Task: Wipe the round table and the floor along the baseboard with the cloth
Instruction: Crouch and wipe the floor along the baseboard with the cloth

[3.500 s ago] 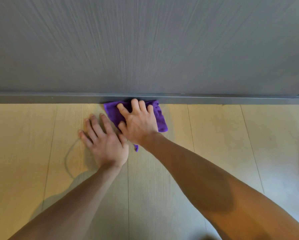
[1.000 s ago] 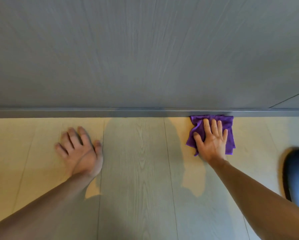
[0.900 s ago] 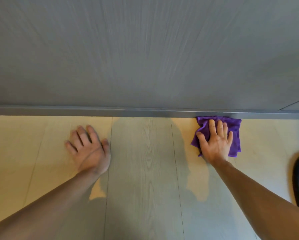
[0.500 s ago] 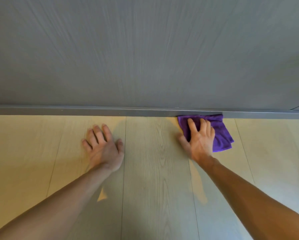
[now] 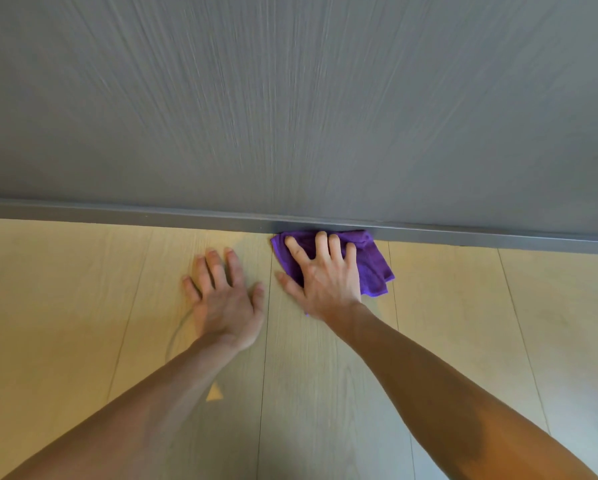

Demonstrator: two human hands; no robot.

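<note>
Floor (image 5: pixel 82 306): crumpled purple cloth (image 5: pixel 373 268) touching baseboard (image 5: pixel 117 213)

Two bare, sleeveless forearms (image 5: pixel 446 386)

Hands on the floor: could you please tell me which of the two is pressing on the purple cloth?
The right hand, pressing the purple cloth against the baseboard; the left hand lies flat on bare floor.

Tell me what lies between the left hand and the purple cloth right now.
Only bare floor: a narrow strip of plank separates the left hand from the cloth pinned under the right hand, per the head view.
</note>
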